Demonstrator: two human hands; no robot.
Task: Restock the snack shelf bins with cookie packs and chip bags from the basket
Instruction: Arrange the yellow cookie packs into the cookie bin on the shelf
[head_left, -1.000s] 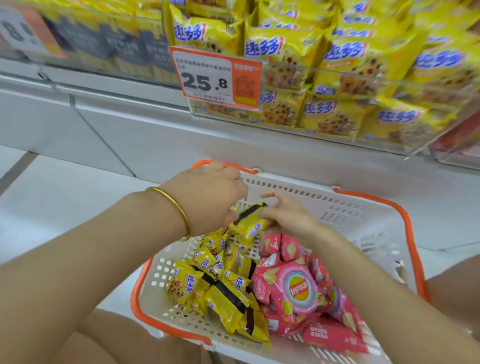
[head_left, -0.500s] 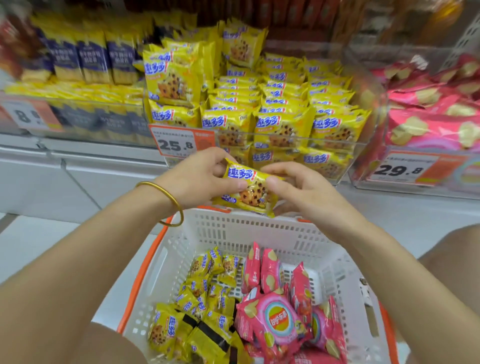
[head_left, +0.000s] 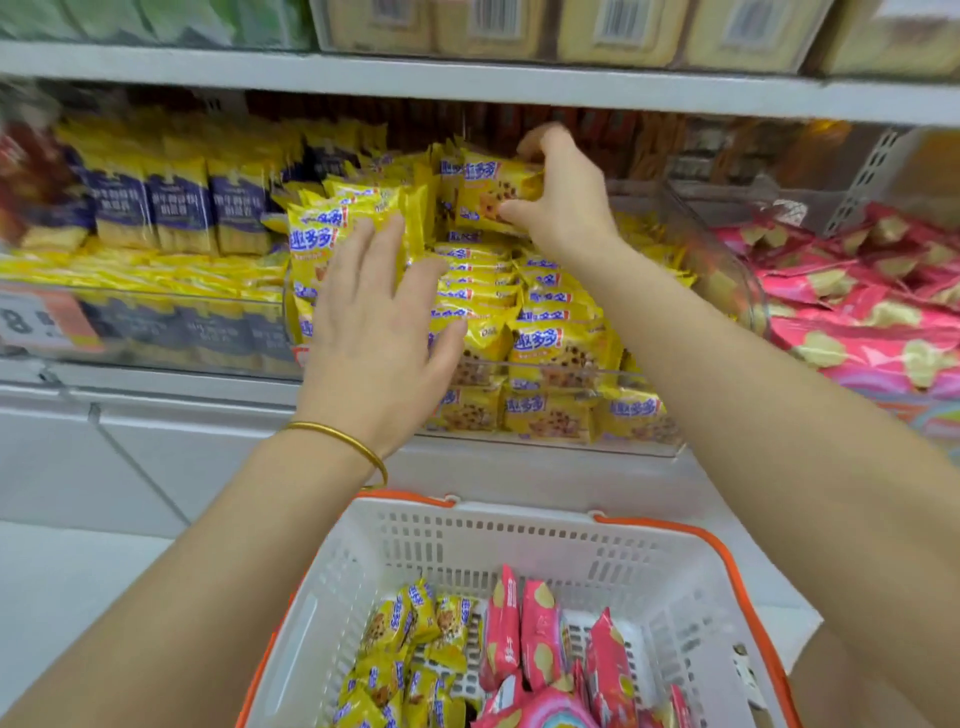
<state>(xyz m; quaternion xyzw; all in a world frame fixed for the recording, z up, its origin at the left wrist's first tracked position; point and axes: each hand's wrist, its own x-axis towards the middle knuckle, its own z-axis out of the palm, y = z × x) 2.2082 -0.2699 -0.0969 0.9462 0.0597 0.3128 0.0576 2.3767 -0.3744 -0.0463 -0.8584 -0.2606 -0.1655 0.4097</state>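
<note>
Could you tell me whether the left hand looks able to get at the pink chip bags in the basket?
Probably yes: the left hand is open and holds nothing, and the chip bags lie uncovered in the open-topped basket.

Bare forearms; thin gold bangle (head_left: 347, 441) on left wrist.

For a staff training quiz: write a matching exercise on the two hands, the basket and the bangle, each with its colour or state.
1 left hand
2 right hand
3 basket
4 bangle

A pinches a yellow cookie pack
B gold
C fingers straight, against standing packs
D white with orange rim

Pairs: 1-C, 2-A, 3-D, 4-B
</note>
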